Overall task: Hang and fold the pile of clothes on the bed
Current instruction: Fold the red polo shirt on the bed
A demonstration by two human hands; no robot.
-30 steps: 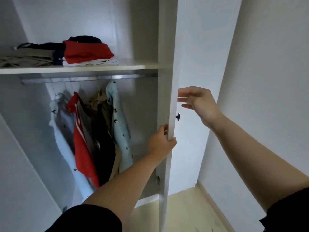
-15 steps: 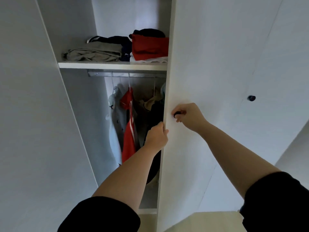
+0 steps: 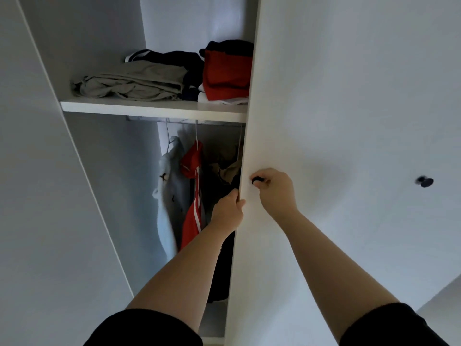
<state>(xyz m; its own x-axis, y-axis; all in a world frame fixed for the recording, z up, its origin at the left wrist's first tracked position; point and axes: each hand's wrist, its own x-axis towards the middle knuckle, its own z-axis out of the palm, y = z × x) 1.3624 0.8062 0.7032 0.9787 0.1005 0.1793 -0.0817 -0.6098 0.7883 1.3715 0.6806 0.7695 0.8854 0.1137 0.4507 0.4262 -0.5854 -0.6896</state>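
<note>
The left hand [image 3: 228, 213] grips the edge of the door [image 3: 324, 121], fingers curled round it. The right hand [image 3: 277, 193] pinches the black knob [image 3: 258, 181]. Behind, the hanging clothes [image 3: 193, 196] point straight down from the rail [image 3: 184, 120]. Above them, the folded clothes [image 3: 154, 83] lie flat on the shelf [image 3: 149, 109].

folded clothes [image 3: 139, 83] on shelf [image 3: 149, 109] | hung clothes [image 3: 190, 218] under shelf | door [image 3: 336, 108] at right, knob [image 3: 257, 181] on it
</note>
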